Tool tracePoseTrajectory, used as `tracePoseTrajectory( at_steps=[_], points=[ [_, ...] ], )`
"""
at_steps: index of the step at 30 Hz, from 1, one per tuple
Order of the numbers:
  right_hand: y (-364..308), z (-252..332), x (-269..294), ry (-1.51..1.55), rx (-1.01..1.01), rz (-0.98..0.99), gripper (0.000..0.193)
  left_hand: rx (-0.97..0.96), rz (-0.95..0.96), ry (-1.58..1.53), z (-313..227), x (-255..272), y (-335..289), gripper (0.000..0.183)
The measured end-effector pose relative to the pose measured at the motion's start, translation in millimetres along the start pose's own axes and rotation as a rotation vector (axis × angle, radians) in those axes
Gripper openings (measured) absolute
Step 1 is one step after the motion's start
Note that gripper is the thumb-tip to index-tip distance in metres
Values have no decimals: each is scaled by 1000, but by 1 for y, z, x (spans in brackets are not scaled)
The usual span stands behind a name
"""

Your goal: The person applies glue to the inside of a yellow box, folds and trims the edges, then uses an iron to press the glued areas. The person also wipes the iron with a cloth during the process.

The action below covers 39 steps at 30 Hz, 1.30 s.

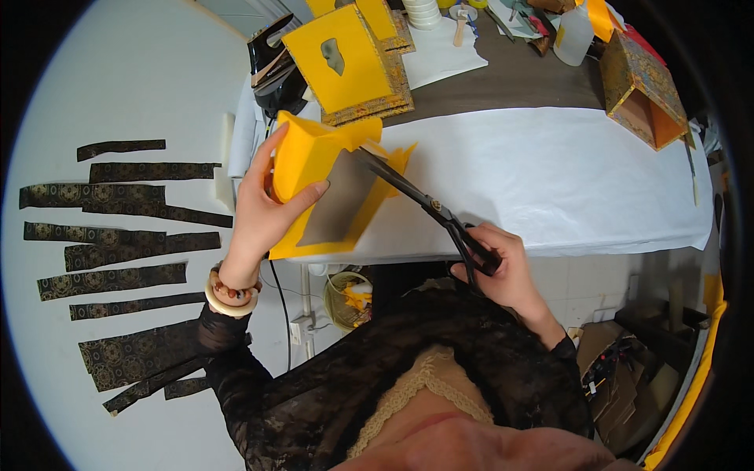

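Observation:
My left hand (263,202) grips the left side of a yellow-covered piece (306,161) with a bare grey-brown panel (339,200) in its middle. Loose yellow flaps stick out along its upper and right edges. In my right hand (503,263) is a pair of long black scissors (433,204), fingers wrapped round the handles. The blades slant up and left to the yellow edge at the top of the piece; their tips are partly hidden there, and I cannot tell how far they are apart.
White paper (550,180) covers the table's near part. Behind stand yellow-faced patterned boxes (345,67), a black iron (275,71) and a plastic bottle (572,38). An open patterned box (644,90) sits right. Dark patterned strips (118,279) lie left; a scrap basket (339,302) stands below.

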State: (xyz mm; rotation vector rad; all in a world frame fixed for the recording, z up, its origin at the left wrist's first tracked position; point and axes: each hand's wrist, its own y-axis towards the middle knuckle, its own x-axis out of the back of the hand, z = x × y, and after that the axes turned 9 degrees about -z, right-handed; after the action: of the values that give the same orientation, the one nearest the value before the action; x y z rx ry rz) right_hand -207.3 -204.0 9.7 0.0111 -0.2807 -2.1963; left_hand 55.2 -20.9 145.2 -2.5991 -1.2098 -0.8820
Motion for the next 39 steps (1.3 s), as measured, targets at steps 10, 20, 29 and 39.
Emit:
tracePoseTrajectory(
  at_steps=[10, 20, 29, 39],
  points=[
    [-7, 3, -11, 591, -500, 198, 31, -421, -218, 428, -12, -14, -4, 79],
    [-6, 1, -12, 652, -463, 194, 32, -718, -423, 709, -7, -25, -6, 88],
    [-4, -14, -14, 462, -287, 176, 42, -757, -409, 584, -3, -18, -7, 83],
    [-2, -18, -16, 480, -223, 174, 41, -811, -417, 543, 3, -11, -4, 83]
  ],
)
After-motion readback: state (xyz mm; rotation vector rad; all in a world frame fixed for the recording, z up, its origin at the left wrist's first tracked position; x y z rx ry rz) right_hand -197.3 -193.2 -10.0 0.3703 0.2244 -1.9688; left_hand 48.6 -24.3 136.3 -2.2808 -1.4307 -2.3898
